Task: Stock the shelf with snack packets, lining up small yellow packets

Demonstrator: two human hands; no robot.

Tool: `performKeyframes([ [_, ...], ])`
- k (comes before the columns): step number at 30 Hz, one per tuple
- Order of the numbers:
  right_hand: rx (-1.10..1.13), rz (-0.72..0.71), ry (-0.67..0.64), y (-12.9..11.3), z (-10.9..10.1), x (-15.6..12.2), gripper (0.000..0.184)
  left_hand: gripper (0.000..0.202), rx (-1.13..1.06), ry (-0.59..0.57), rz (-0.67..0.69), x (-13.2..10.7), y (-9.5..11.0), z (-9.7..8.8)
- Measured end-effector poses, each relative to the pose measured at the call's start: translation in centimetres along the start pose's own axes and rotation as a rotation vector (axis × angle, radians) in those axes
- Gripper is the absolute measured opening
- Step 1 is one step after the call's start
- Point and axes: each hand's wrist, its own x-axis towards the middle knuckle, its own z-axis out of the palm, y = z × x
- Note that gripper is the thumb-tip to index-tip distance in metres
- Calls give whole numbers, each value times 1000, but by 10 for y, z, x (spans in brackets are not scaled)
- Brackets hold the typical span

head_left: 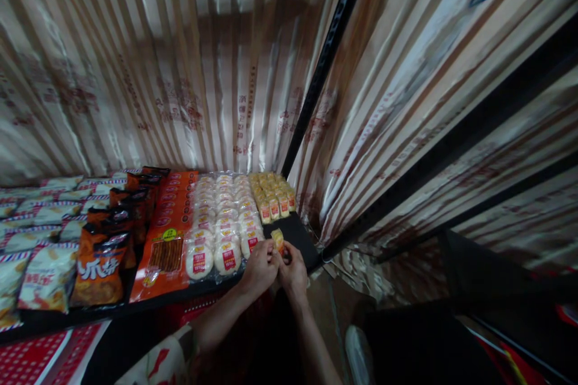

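Between both hands is a small yellow snack packet (278, 238), held over the right end of a black shelf (295, 231). My left hand (262, 266) pinches its left side with fingertips. On the other side my right hand (292, 267) has its fingers closed around the packet's lower part. Just beyond them, rows of similar yellow packets (273, 201) stand at the back right of the shelf. To their left lie rows of round white packaged cakes (226, 255) with red labels.
Orange flat packs (165, 252), orange-brown snack bags (99, 271) and white bags (47, 274) fill the shelf's left. A dark metal post (318, 78) rises at the back corner before striped curtains (203, 60). Red crates (49, 355) sit below.
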Motion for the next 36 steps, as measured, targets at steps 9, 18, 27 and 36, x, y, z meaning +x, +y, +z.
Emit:
performKeyframes([
  [9,-22,18,24,4,9,20,45,30,82,-52,-43,18,8,8],
  [18,125,-20,-31,6,16,32,45,30,230,-76,50,25,20,9],
  [27,76,-77,-63,6,20,44,46,37,190,-85,46,31,23,11],
  [36,-34,-115,-26,16,39,60,40,43,143,-43,21,31,40,4],
])
